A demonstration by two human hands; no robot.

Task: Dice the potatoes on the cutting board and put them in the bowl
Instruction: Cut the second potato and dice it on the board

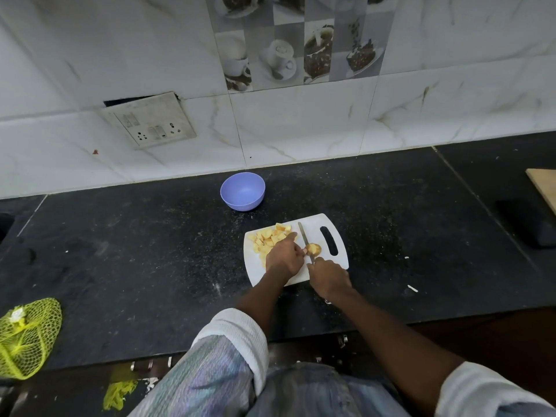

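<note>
A white cutting board (314, 225) lies on the black counter. Several yellow potato cubes (270, 237) are piled on its left part. My left hand (282, 257) pinches a small potato piece (314, 249) at the board's middle. My right hand (329, 276) grips the handle of a knife (303, 234); the blade points away from me and runs along the piece's left side. A purple bowl (242, 191), with nothing visible inside, stands behind the board near the wall.
A yellow-green mesh bag (27, 338) lies at the counter's front left. A wooden board edge (544, 188) and a dark object (529, 224) sit at the far right. A switch plate (150, 120) hangs on the tiled wall.
</note>
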